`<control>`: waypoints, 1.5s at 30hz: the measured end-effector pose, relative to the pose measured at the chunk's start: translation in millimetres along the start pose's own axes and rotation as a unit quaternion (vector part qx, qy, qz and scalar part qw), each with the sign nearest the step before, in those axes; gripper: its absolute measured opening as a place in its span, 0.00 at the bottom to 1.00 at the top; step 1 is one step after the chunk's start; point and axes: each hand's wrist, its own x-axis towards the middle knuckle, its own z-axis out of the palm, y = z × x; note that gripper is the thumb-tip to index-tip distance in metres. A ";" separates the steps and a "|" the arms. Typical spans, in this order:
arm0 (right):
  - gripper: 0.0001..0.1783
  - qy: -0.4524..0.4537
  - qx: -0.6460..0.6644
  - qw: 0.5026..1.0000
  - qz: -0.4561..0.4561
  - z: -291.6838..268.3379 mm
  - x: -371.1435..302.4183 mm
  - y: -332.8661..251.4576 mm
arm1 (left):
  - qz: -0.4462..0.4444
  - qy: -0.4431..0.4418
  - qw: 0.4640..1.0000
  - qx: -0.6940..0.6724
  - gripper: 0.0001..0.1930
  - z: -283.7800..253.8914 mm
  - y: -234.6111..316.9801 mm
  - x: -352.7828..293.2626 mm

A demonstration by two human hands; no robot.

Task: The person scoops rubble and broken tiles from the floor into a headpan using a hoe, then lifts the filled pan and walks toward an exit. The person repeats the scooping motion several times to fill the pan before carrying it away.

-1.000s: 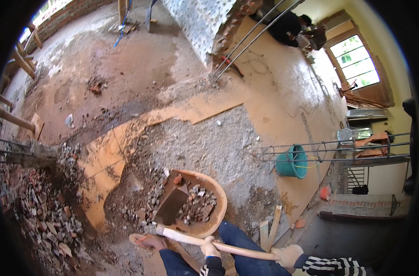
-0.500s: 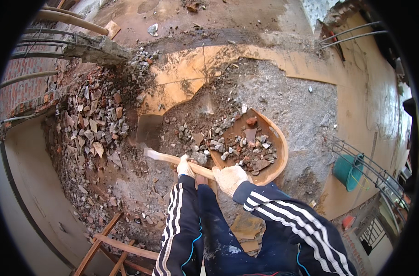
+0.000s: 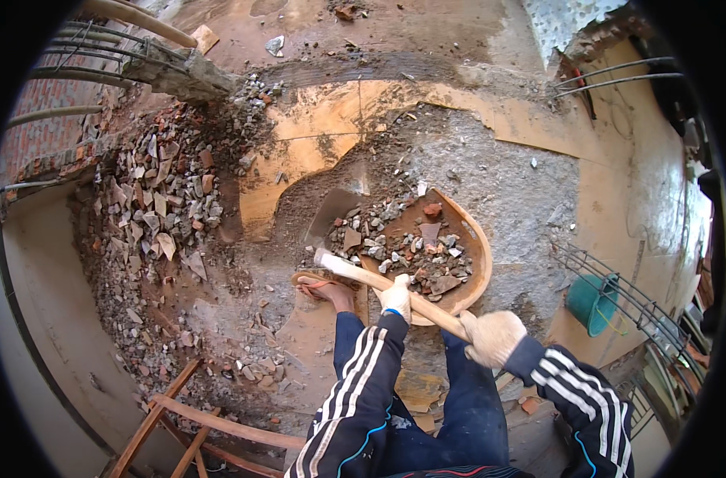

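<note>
Now left hand [image 3: 396, 298] and right hand [image 3: 494, 338] have fingers wrapped round the hoe [image 3: 360, 274], blade [image 3: 332, 213] at the left hand's eleven o'clock, rubble-laden basin [image 3: 486, 259] at one, and a low pull could catch the sandalled foot [image 3: 325, 289] at nine!

Beyond the left grip [image 3: 396, 298], tan flooring [image 3: 295, 171] breaks raggedly at rough grey ground [image 3: 526, 203]; far left of the grip, a brick wall [image 3: 40, 151] rises; far right, pale light [image 3: 682, 187] gleams off the flooring.
</note>
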 end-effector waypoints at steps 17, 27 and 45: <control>0.29 -0.004 0.099 0.961 0.259 178.5 -207.1 30.7 | -0.035 -0.030 0.996 0.071 0.09 20.1 -131.6 -115.4; 0.31 0.150 0.077 0.980 -0.101 19.1 -45.9 -52.7 | 0.167 -0.191 0.965 0.066 0.12 -92.5 94.9 -75.1; 0.49 -0.099 0.398 0.822 0.396 295.7 -53.7 17.2 | 0.268 -0.124 0.940 0.170 0.14 -180.2 279.2 -34.6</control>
